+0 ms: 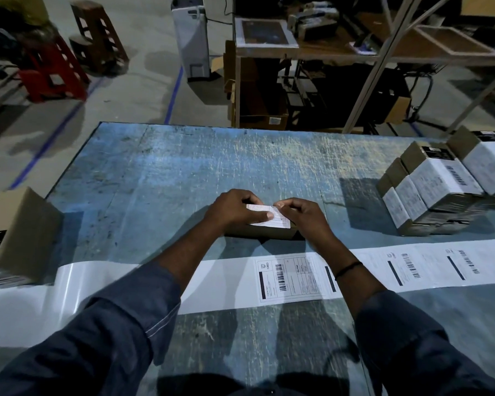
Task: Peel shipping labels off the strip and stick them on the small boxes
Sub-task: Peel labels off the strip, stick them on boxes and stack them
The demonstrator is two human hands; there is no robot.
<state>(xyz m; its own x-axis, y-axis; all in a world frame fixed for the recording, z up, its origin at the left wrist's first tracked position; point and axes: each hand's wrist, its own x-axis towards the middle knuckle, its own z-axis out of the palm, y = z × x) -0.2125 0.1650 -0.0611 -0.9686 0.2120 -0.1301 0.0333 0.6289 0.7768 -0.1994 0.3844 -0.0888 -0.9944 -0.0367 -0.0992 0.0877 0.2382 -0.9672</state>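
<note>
Head view: both hands meet over a small brown box (265,234) lying near the middle of the blue surface (169,172). A white label (269,216) lies on the box's top. The left hand (235,208), at 9 o'clock of the box, presses its thumb on the label, its fingers (250,199) curled over the far edge. The right hand (303,215), at 3 o'clock, has its fingers bent, fingertips pressing the label's far right corner. Neither hand lifts anything.

At 6 o'clock of the box, the strip (412,267) runs across the surface from left to right; printed labels sit on its middle and right part, its left part is bare glossy backing. At 2 o'clock stands a stack of labelled boxes (440,190). At 9 o'clock, at the surface's edge, is an open carton (20,232).
</note>
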